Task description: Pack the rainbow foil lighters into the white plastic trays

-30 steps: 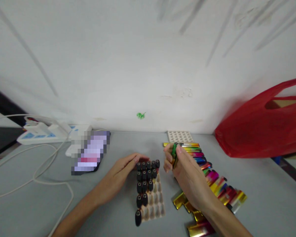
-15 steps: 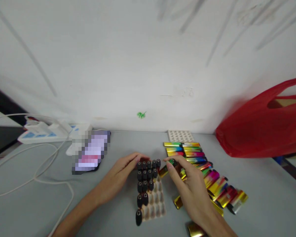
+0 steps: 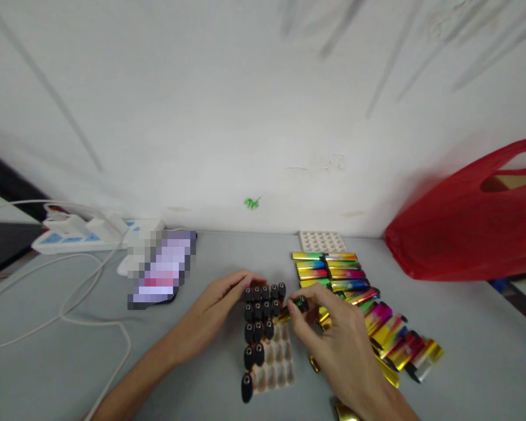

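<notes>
A pale slotted tray (image 3: pixel 274 379) stands on the table in front of me. Upright tubes with black tips (image 3: pixel 258 310) fill its left and back slots. My left hand (image 3: pixel 230 295) is closed around the back left corner of the group, thumb against the tubes and fingertips partly hidden behind them. Just right of the tray, my right hand (image 3: pixel 328 327) pinches a gold metallic tube (image 3: pixel 284 316) with a black tip between thumb and fingers. The tube is tilted, its lower end near the tray's right edge. Bare slots show at the tray's front right.
Shiny multicoloured tubes (image 3: pixel 379 316) lie in a row to the right. A second pale tray (image 3: pixel 322 241) sits by the wall. A red bag (image 3: pixel 473 216) stands at right; a phone (image 3: pixel 166 266), power strip (image 3: pixel 100 234) and white cable (image 3: pixel 123 327) are at left.
My right hand has come slightly down, and the gold tube in it now sits lower, beside the tray's right edge. My left hand has stayed in place.
</notes>
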{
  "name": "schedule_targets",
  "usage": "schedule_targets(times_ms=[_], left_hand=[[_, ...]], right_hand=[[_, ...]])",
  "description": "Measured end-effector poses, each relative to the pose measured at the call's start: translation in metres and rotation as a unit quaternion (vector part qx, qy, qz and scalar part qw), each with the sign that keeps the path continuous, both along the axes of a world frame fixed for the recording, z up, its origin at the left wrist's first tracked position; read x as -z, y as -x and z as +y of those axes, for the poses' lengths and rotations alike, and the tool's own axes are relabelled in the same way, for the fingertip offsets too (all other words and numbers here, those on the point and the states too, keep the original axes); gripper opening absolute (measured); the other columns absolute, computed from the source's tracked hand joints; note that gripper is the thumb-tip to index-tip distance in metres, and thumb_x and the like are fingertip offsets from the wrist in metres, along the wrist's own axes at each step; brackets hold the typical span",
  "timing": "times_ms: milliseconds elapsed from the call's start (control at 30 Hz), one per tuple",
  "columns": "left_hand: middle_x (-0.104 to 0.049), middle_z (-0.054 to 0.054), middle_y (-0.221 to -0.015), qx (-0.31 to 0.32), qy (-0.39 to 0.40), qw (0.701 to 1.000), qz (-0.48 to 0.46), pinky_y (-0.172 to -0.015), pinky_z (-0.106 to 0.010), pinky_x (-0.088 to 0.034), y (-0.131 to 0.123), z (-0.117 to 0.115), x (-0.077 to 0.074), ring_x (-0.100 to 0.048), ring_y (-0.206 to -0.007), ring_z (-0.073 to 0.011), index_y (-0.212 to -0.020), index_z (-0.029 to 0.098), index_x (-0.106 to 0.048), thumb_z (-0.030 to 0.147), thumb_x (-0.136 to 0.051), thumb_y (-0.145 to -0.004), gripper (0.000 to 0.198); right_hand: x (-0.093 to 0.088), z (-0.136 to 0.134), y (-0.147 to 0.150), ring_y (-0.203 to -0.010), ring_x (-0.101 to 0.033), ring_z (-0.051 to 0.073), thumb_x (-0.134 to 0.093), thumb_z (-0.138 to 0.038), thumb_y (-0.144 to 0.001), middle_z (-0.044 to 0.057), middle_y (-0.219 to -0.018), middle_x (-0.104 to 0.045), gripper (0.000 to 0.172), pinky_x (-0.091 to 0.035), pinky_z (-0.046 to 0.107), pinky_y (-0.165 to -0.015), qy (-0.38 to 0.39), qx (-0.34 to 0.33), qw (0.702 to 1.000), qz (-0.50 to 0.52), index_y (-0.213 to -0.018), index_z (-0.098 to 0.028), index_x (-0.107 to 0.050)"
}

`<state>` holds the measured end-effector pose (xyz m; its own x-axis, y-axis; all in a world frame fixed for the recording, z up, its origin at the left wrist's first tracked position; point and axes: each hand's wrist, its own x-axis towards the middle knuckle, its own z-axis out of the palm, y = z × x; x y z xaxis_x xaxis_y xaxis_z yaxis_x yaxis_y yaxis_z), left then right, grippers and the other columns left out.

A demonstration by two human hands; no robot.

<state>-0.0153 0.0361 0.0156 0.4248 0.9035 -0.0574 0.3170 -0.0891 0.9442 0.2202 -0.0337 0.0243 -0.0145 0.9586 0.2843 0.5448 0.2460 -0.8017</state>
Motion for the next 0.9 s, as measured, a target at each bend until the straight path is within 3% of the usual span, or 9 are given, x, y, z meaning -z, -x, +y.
schedule_targets(times_ms=[233,400,800,900], left_hand=[[-0.082,-0.004,-0.130,0.004,0.000,1.000,-0.001,-0.116,-0.033,-0.048,0.000,-0.002,-0.001,-0.070,-0.129,-0.0281,-0.124,0.024,-0.082,0.048,-0.049,-0.113,0.042],[-0.082,-0.002,-0.128,0.000,-0.007,1.000,0.004,-0.114,-0.031,-0.048,0.000,-0.002,-0.002,-0.070,-0.128,-0.0266,-0.123,0.026,-0.082,0.047,-0.050,-0.113,0.040],[-0.082,-0.003,-0.129,0.000,0.006,1.000,-0.010,-0.116,-0.034,-0.048,-0.001,-0.004,-0.005,-0.070,-0.129,-0.0284,-0.122,0.025,-0.083,0.049,-0.048,-0.113,0.043],[-0.083,-0.004,-0.127,0.001,0.009,1.000,-0.007,-0.115,-0.034,-0.049,-0.001,-0.005,-0.006,-0.070,-0.128,-0.0285,-0.122,0.024,-0.082,0.049,-0.046,-0.113,0.045]], right_hand=[[0.006,-0.001,-0.003,-0.078,-0.069,0.019,-0.067,-0.028,-0.107,0.000,-0.089,-0.072,0.007,-0.053,0.033,-0.073,-0.041,-0.041,0.997,-0.041,-0.104,-0.025,-0.072],[0.006,-0.002,-0.004,-0.088,-0.070,0.022,-0.065,-0.036,-0.110,0.003,-0.098,-0.073,0.012,-0.056,0.037,-0.082,-0.017,-0.066,0.997,-0.044,-0.115,-0.027,-0.071],[0.000,-0.004,-0.007,-0.092,-0.068,0.021,-0.061,-0.034,-0.111,0.001,-0.098,-0.071,0.013,-0.052,0.037,-0.084,-0.005,-0.094,0.995,-0.010,-0.120,-0.027,-0.068],[-0.003,0.000,-0.014,-0.089,-0.067,0.020,-0.057,-0.030,-0.111,0.000,-0.096,-0.071,0.014,-0.051,0.036,-0.081,-0.021,-0.073,0.997,-0.015,-0.118,-0.027,-0.069]])
